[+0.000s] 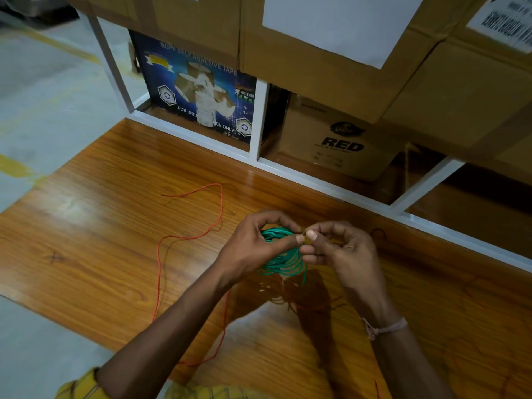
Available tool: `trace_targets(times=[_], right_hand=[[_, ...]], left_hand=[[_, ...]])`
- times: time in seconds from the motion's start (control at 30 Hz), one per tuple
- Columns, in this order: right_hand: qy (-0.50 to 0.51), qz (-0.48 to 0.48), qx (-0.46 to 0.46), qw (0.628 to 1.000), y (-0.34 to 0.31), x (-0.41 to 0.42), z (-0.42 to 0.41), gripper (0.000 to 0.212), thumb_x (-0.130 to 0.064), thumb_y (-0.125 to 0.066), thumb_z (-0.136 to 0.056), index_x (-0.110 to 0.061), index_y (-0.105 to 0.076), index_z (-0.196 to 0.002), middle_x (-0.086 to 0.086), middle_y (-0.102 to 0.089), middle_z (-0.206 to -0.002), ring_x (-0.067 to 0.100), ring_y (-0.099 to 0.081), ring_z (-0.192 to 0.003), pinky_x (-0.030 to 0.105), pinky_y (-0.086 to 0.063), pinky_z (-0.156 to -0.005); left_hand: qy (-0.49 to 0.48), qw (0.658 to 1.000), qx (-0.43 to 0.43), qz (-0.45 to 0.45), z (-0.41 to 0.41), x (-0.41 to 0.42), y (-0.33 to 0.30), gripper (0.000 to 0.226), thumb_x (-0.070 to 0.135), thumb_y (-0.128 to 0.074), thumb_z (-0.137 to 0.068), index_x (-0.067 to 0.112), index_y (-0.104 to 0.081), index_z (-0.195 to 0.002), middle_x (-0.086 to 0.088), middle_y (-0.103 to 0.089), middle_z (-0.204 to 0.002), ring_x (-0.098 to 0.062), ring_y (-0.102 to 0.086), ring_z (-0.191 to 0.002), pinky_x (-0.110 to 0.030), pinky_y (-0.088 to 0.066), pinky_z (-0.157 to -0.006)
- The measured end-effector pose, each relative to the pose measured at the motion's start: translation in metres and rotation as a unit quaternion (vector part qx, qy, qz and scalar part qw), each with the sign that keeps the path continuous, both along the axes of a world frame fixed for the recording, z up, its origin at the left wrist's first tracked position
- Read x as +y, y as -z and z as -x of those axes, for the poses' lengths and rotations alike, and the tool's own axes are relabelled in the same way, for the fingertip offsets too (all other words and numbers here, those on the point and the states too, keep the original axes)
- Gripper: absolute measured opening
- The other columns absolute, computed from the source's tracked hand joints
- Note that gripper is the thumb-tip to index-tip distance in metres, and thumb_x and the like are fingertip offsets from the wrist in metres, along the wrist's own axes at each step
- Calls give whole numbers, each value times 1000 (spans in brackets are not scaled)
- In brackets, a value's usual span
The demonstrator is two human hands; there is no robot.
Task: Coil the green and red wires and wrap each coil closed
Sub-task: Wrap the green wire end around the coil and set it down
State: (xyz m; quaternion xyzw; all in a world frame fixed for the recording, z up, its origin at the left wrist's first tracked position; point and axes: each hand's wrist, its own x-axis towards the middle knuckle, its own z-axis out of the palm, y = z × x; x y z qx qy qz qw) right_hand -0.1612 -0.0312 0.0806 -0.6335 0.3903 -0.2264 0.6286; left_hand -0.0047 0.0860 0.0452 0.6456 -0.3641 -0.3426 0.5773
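- Green wire (283,262): coiled, upright between both hands, above counter (115,226).
- Left hand (256,246): grip clamped on coil.
- Right hand (336,249): fingertips pinched on the loose end at coil's top.
- Red wire (218,208): uncoiled, leftward, nearer left hand.

Two hands meet above a wooden board (115,226), the left hand (253,249) and right hand (342,249) touching at the fingertips, a coil of wire (285,263) between them. A loose wire (190,231) trails over the board to the left of the coil. Behind the board stands a shelf frame (256,125), holding a tape carton (198,90) on the left and a cardboard box (339,142) on the right.
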Motion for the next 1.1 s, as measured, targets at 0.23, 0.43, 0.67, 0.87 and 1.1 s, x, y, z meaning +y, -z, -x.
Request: trace_targets(times=[0.23,0.43,0.67,0.87,1.1], right_hand=[[-17,1,10,1000,1,4,-2,6,-4,-70,-98,0,-73,-102,14,-65,-110,26,-81,-82,29,-66,-67],[-15,146,61,987,13,0,-4,5,-12,-65,-103,-14,-70,-103,4,-58,-108,25,-75,-88,23,-61,-61],[-58,227,26,972,18,-8,-4,10,-17,-70,-101,-27,-70,-98,-7,-68,-98,15,-67,-91,35,-53,-77],[-66,187,-7,980,14,-7,-4,12,-10,-81,-92,-15,-72,-97,-2,-75,-94,16,-73,-94,31,-60,-83],[-45,204,-1,978,21,-8,-8,15,-7,-78,-93,-15,-66,-90,5,-72,-87,23,-70,-85,44,-58,-76]], left_hand=[[-9,999,-44,-31,-1,-3,3,9,23,-83,-89,31,-77,-90,8,-76,-93,-16,-73,-85,-42,-58,-69],[-7,997,-66,-40,0,-2,6,6,27,-76,-87,30,-78,-93,10,-74,-100,-7,-71,-95,-35,-55,-80],[-8,999,-22,-25,-4,-2,4,10,26,-75,-86,22,-80,-93,2,-76,-97,-19,-72,-98,-39,-54,-83],[-8,999,-19,-30,-3,-4,8,9,28,-75,-86,25,-80,-93,-2,-75,-97,-26,-72,-98,-54,-56,-88],[-12,999,7,-43,5,-9,5,3,29,-74,-83,29,-76,-81,3,-75,-90,-13,-72,-87,-37,-52,-72]])
